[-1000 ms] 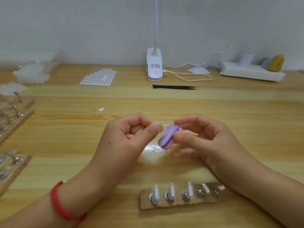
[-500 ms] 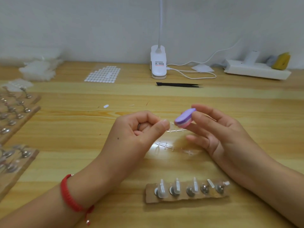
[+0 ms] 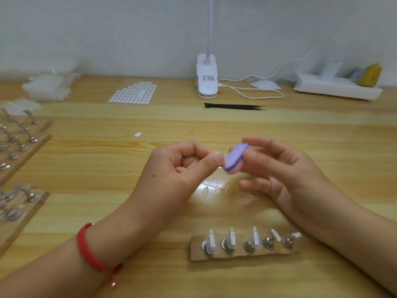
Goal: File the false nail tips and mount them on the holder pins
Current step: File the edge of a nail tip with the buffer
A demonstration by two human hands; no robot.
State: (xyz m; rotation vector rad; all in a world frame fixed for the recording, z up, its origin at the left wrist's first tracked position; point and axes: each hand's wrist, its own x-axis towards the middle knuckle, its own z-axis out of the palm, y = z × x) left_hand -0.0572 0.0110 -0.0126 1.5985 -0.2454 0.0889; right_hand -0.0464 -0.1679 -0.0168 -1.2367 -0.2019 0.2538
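Pinches a clear nail tip [image 3: 220, 166], barely visible, between thumb and forefinger of left hand [image 3: 182, 168]. Grips purple file [image 3: 235, 158] in fingertips of right hand [image 3: 285, 175]. Brings it back against the tip, closing the gap seen half a second ago. Keeps holder strip [image 3: 242, 246] at the near table edge.
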